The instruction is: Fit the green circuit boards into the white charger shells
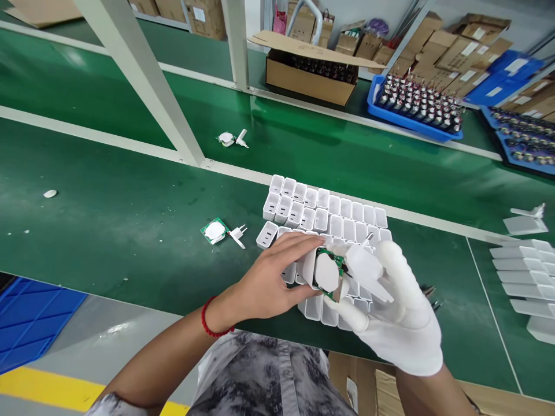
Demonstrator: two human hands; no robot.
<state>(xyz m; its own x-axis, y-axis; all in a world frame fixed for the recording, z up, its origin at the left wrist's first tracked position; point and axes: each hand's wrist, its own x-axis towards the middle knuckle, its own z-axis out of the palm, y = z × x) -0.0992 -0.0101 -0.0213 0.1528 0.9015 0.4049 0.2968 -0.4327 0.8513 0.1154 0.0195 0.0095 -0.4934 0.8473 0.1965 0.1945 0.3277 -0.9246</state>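
My bare left hand (266, 286), a red cord round its wrist, grips a white charger housing (307, 266) between thumb and fingers. A green circuit board (328, 273) with a white pad sits at the housing's mouth, partly inside. My white-gloved right hand (403, 315) pinches this board and the white plug cover (363, 267) joined to it, which has metal prongs. Below and behind both hands, white open housings (272, 205) stand in rows, some hidden by my hands. Left of them lies another circuit board (215, 230) with its plug cover (237, 234).
Beyond the ledge lies one more board (226, 138) with a plug. White housings (520, 266) lie at the right. Behind stand a cardboard box (310, 84) and a blue tray (414, 128) of parts. A metal post (143, 75) rises at left; a small white piece (50, 193) lies nearby.
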